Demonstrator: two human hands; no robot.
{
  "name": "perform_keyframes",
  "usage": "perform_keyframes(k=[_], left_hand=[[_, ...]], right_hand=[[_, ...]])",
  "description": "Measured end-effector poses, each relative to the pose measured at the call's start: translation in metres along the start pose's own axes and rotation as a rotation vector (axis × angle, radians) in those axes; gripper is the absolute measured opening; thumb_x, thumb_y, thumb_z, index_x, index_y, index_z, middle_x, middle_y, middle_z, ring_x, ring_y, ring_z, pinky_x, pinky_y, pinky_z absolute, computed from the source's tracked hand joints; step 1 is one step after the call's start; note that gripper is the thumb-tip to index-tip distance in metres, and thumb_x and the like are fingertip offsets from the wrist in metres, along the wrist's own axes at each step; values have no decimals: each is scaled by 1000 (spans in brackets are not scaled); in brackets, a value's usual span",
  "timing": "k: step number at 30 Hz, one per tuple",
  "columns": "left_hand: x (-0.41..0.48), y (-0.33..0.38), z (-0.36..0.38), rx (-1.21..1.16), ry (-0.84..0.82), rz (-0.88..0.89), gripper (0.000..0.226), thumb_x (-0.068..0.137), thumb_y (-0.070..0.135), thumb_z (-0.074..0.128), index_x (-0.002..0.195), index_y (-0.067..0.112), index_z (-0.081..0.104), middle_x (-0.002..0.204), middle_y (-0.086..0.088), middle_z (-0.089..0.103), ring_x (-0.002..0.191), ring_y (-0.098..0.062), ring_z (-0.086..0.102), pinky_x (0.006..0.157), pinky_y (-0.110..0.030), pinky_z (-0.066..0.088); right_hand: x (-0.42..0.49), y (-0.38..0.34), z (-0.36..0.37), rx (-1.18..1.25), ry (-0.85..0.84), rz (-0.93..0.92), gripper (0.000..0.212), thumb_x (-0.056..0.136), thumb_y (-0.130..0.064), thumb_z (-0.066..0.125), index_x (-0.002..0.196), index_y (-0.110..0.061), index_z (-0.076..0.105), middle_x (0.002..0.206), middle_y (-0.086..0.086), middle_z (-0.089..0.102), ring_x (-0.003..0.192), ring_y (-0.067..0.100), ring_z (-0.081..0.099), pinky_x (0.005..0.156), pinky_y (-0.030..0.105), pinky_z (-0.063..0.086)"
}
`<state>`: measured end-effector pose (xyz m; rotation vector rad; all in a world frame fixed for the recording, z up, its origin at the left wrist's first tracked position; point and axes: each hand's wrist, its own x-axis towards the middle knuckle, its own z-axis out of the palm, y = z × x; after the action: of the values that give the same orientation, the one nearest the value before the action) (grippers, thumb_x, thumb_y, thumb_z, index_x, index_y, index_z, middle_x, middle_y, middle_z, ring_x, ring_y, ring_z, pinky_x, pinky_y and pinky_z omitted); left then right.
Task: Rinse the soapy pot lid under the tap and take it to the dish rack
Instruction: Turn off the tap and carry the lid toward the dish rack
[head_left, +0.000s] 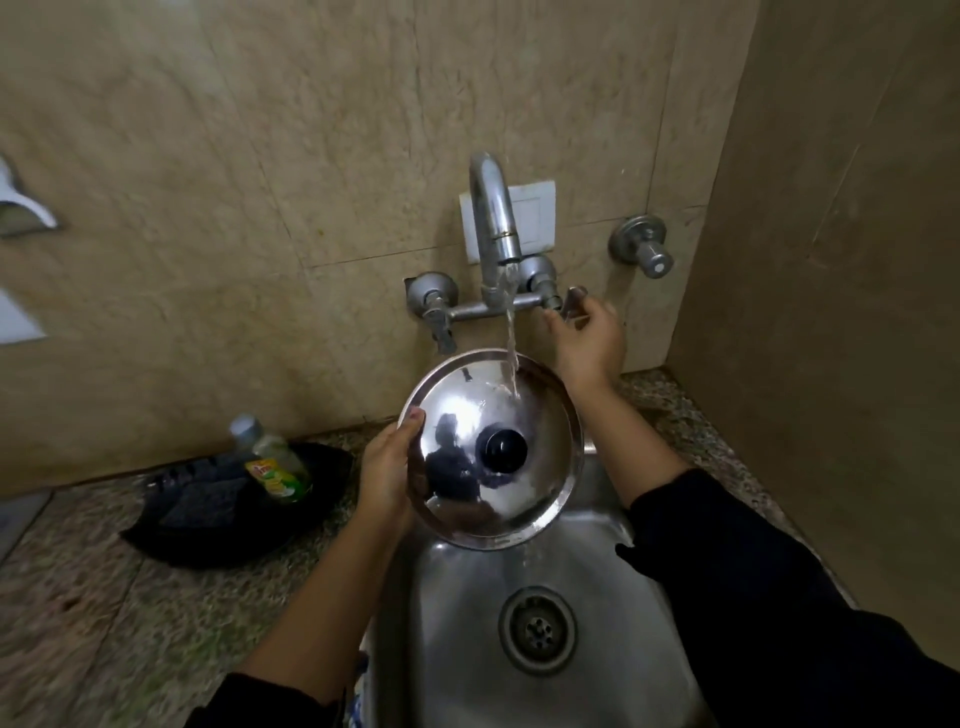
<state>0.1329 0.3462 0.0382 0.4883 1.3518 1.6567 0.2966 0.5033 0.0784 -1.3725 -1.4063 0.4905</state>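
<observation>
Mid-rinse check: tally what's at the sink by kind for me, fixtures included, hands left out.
Pot lid: 1
Tap spout: 1
Valve handles on the wall (left, right, far right): 3
Sink: 1
Soap bottle: 1
Black tray: 1
Total: 8

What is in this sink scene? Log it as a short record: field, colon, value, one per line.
lid: steel pot lid, black knob up, tilted over the sink
water: running from the tap onto the lid's far edge
left hand: left hand grips the lid's rim
right hand: right hand on the right tap handle
counter: soap bottle in a black tray
dish rack: not in view
</observation>
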Motion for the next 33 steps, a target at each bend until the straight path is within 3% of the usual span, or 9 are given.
perform_keyframes(k=[6, 9, 11, 15, 18, 21, 24, 29, 33], left_hand=[[-15, 15, -14, 64, -18, 139, 17, 88, 25, 63, 87, 13, 75, 92, -11, 70, 84, -22, 66, 80, -35, 53], [-23, 17, -18, 33, 10, 175, 17, 88, 27, 64, 81, 15, 75, 80, -4, 72, 76, -17, 67, 72, -31, 54], [-28, 16, -22, -26, 33, 177, 18, 83, 31, 68, 74, 17, 74, 72, -3, 67, 69, -17, 62, 66, -29, 52], [-40, 11, -21, -270, -7, 147, 36, 83, 27, 68, 112, 5, 69, 117, -16, 68, 115, -29, 60, 101, -46, 44], [-47, 3, -19, -345, 23, 119, 26, 85, 21, 65, 104, 6, 72, 109, -14, 70, 117, -31, 59, 106, -48, 41], [-57, -4, -19, -253, 67, 108, 21, 86, 25, 64, 95, 8, 72, 97, -11, 73, 102, -29, 65, 89, -40, 53], [-69, -12, -19, -6, 136, 85, 14, 92, 21, 56, 89, 14, 68, 90, -8, 71, 90, -24, 64, 74, -30, 52], [-86, -21, -34, 232, 150, -15, 19, 94, 20, 52, 107, 15, 64, 108, -5, 68, 89, -17, 62, 73, -28, 43], [-100, -11, -48, 254, 148, -9, 22, 94, 19, 51, 111, 12, 64, 100, 0, 70, 91, -18, 63, 84, -34, 46]], right_hand=[[-8, 3, -8, -161, -104, -113, 37, 89, -30, 62, 126, -27, 60, 113, 7, 58, 98, 23, 57, 78, 33, 50], [-30, 3, -34, 119, -424, 93, 53, 93, -35, 56, 143, -34, 38, 119, -3, 56, 102, 19, 58, 87, 37, 50], [-55, 2, -57, 252, -675, 275, 57, 91, -48, 53, 142, -27, 39, 132, -4, 53, 114, 18, 54, 96, 39, 46], [-94, 15, -90, 482, -907, 414, 23, 91, -27, 60, 106, -10, 62, 100, 11, 73, 88, 20, 70, 77, 30, 56], [-102, 18, -100, 635, -849, 423, 15, 86, -8, 64, 100, -10, 59, 94, 19, 64, 84, 32, 65, 83, 46, 52], [-106, 4, -109, 693, -761, 353, 21, 87, 1, 60, 102, -13, 60, 75, -2, 66, 67, 14, 65, 63, 27, 54], [-112, -9, -121, 658, -700, 246, 23, 87, 3, 59, 102, -13, 62, 72, -8, 67, 71, 6, 65, 62, 18, 51], [-123, -21, -130, 548, -665, 92, 15, 88, -6, 61, 102, -13, 63, 82, -3, 68, 78, 8, 67, 67, 19, 53], [-133, -34, -126, 545, -651, 48, 15, 89, -9, 60, 104, -9, 62, 90, 2, 69, 79, 5, 67, 66, 16, 53]])
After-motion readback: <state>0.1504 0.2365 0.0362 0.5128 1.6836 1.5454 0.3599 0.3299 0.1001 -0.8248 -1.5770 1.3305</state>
